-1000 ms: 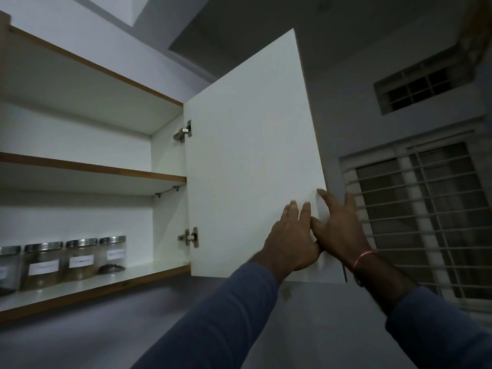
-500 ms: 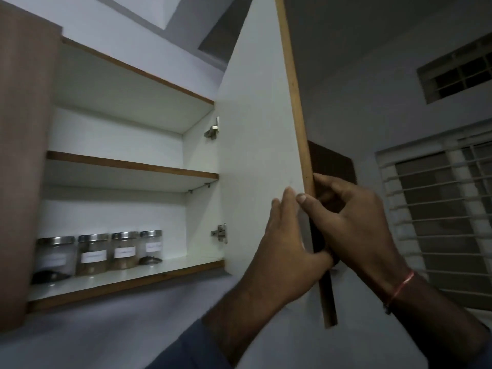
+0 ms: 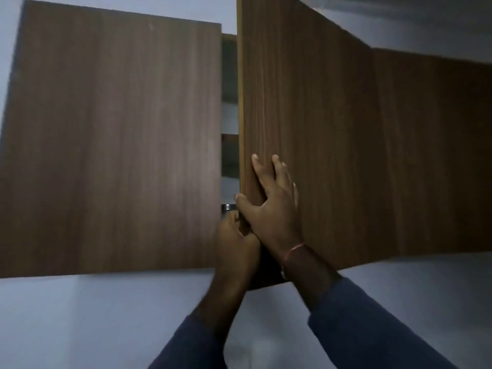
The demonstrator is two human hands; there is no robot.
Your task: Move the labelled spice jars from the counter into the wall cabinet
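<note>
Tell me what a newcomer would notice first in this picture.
At centre, the right hand lies flat on the front of the right door, a brown wood-grain panel standing slightly ajar, while the left hand grips its edge just below. To the left, the left door is shut, and a narrow gap between the doors shows the dim interior.

The door (image 3: 306, 102) hides the jars (one lid (image 3: 228, 207) glimpsed) and left hand's (image 3: 235, 246) fingertips.

No text legible; the cabinet door (image 3: 111, 145) looks plain in the dim view.
</note>
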